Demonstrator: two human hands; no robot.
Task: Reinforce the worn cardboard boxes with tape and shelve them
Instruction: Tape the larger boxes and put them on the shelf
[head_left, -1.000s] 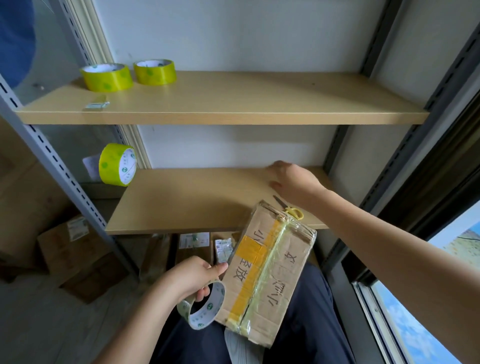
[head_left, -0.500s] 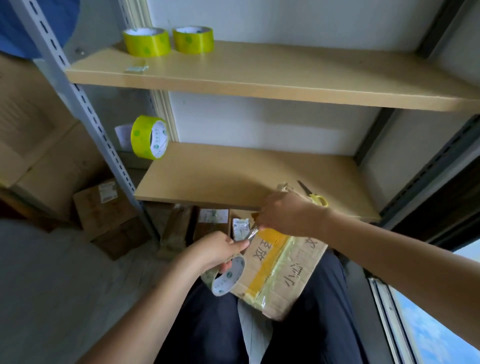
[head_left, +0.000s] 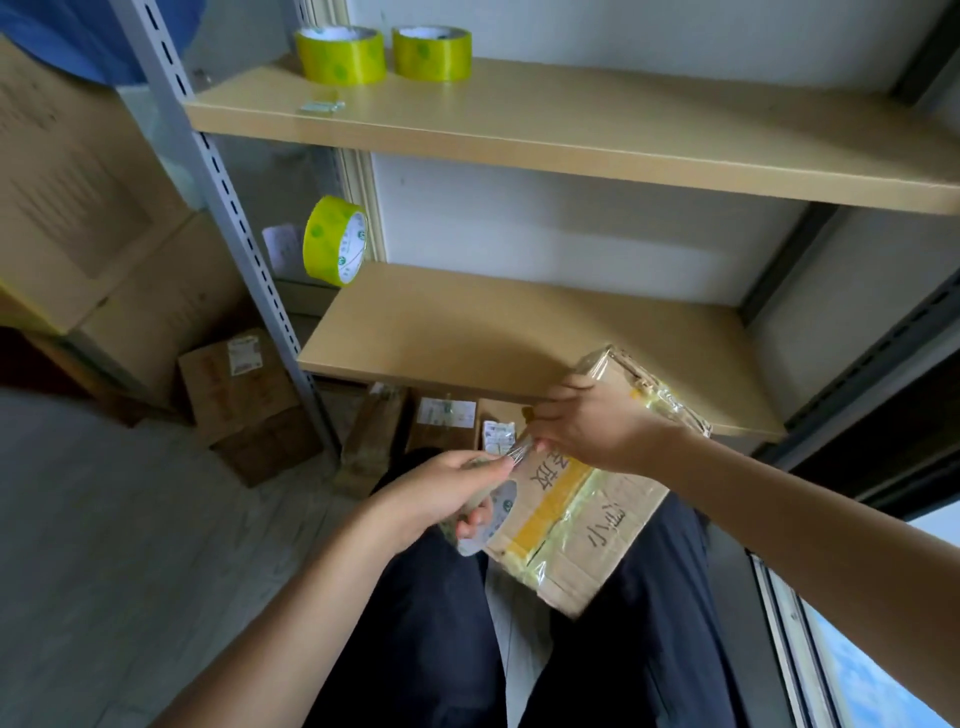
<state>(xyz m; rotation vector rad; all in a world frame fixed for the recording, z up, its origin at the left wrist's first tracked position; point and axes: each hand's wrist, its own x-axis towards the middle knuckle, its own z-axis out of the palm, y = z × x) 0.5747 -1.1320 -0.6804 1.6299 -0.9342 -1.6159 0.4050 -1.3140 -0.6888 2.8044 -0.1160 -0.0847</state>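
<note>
A worn cardboard box, wrapped in clear tape with a yellow strip and black handwriting, leans on my lap against the lower shelf. My left hand grips a roll of clear tape at the box's left edge. My right hand pinches the loose tape end just above the roll, in front of the box's upper part. The scissors are hidden behind my right hand.
Two yellow-green tape rolls stand on the upper shelf, and a third roll stands on edge left of the lower shelf. Several cardboard boxes sit on the floor below and at the left. A grey slotted upright runs down the left.
My right hand left the scissors on the lower shelf and came down to pinch the tape end at the roll. The view swung so that the shelves sit higher and to the right.
</note>
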